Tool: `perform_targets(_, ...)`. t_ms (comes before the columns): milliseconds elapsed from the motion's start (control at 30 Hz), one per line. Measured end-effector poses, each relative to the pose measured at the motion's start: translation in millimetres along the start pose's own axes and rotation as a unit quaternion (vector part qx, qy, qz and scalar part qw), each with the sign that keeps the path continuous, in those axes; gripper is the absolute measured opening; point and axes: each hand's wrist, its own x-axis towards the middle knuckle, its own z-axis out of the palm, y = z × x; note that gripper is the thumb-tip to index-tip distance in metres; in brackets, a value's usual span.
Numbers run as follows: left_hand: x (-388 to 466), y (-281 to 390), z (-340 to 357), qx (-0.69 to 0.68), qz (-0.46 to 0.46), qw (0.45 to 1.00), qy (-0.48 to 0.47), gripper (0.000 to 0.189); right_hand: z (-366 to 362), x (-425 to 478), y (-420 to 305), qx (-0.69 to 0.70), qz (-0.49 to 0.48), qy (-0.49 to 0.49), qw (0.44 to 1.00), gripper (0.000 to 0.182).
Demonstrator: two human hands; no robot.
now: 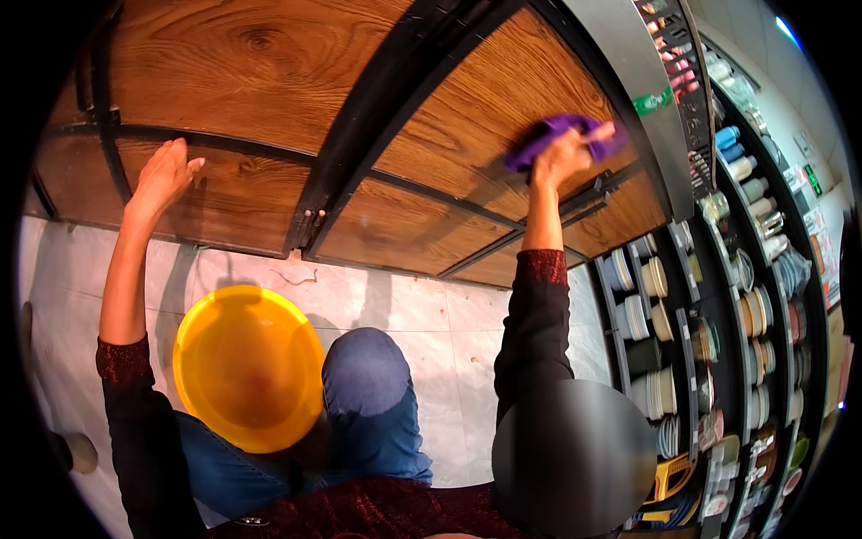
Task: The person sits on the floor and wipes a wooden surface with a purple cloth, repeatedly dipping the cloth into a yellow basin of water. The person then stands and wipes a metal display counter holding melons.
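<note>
In my right hand [562,158] is a bunched purple cloth [539,145], pressed to a brown wood-grain panel [465,101] of a black-framed cabinet. The hand is slightly blurred, with the cloth spread out beneath its fingers. My left hand [163,174] is at the black frame rail [236,145] between two wood panels on the left. Its fingers are bent together at the rail and the thumb stands apart; whether they grip the rail is hidden. A round yellow plastic basin [249,431] with liquid in it stands on the floor by my knees.
Pale floor tiles [438,310] run along the cabinet's base, with small bits of debris [296,277]. A black latch [599,188] sticks out near my right hand. Shelves [720,283] on the right hold stacked bowls [653,394], bottles and other wares. A grey blurred disc covers part of the lower right.
</note>
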Motion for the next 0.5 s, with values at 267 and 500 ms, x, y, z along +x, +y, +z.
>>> perform_targets(267, 17, 42, -16, -0.086, -0.034, 0.996, 0.000, 0.028, 52, -22, -97, -0.009, -0.126, -0.056, 0.990, 0.070)
perform_targets(500, 19, 37, -7, -0.045, -0.055, 0.997, 0.007, 0.030, 40, -81, -96, -0.034, -0.386, -0.197, 0.901, 0.051)
